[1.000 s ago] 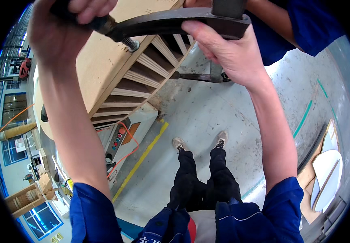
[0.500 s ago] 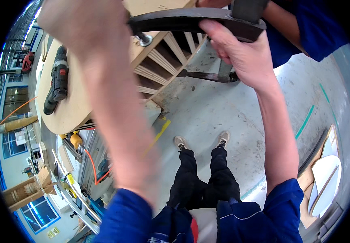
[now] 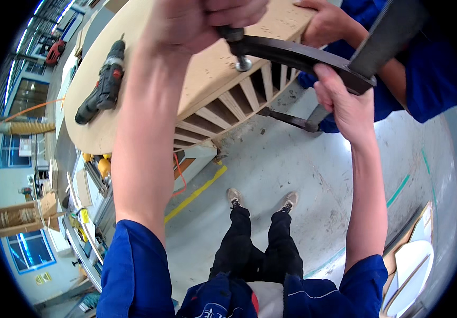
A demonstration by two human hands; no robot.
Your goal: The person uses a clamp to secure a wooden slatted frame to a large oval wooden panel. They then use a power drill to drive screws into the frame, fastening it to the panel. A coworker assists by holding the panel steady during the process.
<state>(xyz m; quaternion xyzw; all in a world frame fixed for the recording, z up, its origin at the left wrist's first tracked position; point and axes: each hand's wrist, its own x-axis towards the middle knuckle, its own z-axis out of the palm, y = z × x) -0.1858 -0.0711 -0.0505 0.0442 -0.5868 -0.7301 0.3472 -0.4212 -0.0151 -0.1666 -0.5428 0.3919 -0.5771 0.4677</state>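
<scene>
A dark metal bar clamp (image 3: 297, 55) spans the edge of a curved wooden piece (image 3: 271, 32) with slatted ribs along its side. My left hand (image 3: 207, 21) is closed around the clamp's screw handle at the top of the view; the handle is mostly hidden in the fingers. Below it, the screw's round pad (image 3: 243, 64) sits at the top face of the wood. My right hand (image 3: 347, 106) grips the clamp's upper arm near the bar, thumb on top. The clamp's lower arm (image 3: 287, 119) reaches under the ribbed edge.
A co-worker's hand (image 3: 326, 24) rests on the far end of the wood, close to the clamp bar. A cordless drill (image 3: 104, 85) lies on the wood at left. An orange hose (image 3: 181, 177) hangs below. White curved panels (image 3: 411, 270) lean at lower right.
The view has shifted, with wood, drill and clamp now farther right. My left hand, blurred before, has moved right with the screw end. My right hand still grips the clamp's arm.
</scene>
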